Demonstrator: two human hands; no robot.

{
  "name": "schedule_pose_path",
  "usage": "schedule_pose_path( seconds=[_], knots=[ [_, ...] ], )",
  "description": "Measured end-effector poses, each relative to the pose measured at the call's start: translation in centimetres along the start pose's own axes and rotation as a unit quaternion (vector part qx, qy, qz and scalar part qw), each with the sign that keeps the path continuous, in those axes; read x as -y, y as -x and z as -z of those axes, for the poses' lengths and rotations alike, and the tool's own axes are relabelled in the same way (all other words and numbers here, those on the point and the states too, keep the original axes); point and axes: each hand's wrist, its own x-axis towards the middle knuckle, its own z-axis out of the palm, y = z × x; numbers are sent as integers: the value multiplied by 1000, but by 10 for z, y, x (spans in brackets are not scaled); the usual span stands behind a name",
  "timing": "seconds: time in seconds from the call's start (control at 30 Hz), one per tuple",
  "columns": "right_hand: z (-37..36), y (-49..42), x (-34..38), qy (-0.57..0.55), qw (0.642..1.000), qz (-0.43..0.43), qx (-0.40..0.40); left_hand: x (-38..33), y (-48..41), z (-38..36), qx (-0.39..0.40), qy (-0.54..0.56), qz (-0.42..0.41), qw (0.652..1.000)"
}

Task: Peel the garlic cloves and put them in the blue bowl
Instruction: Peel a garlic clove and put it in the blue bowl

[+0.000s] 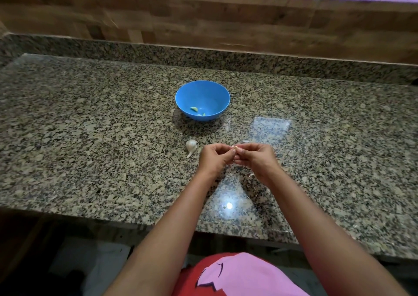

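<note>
Both hands meet above the granite surface, near its front edge. Left hand and right hand each have a grip clamped on one small garlic clove — fingertips pinched together around it, mostly hiding it. Blue bowl sits farther back, centre, with peeled cloves inside. Garlic bulb lies just left of the left hand — not touching it.

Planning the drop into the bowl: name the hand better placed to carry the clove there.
Left, marginally. Both hands pinch the garlic clove; the left hand sits slightly nearer the blue bowl than the right hand.
</note>
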Motion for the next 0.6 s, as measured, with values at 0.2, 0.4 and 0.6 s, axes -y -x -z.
schedule_pose_path(
  seconds=[0.2,0.4,0.6],
  knots=[
    [-1,2,-1,6,1000,1,5,0,-1,1,-9,-9,9,1000],
    [2,3,1,-4,999,-14,30,-5,1,-4,-29,-27,23,999],
    [3,5,-1,-16,999,-26,33,-6,3,-1,-53,-190,-38,980]
  ],
)
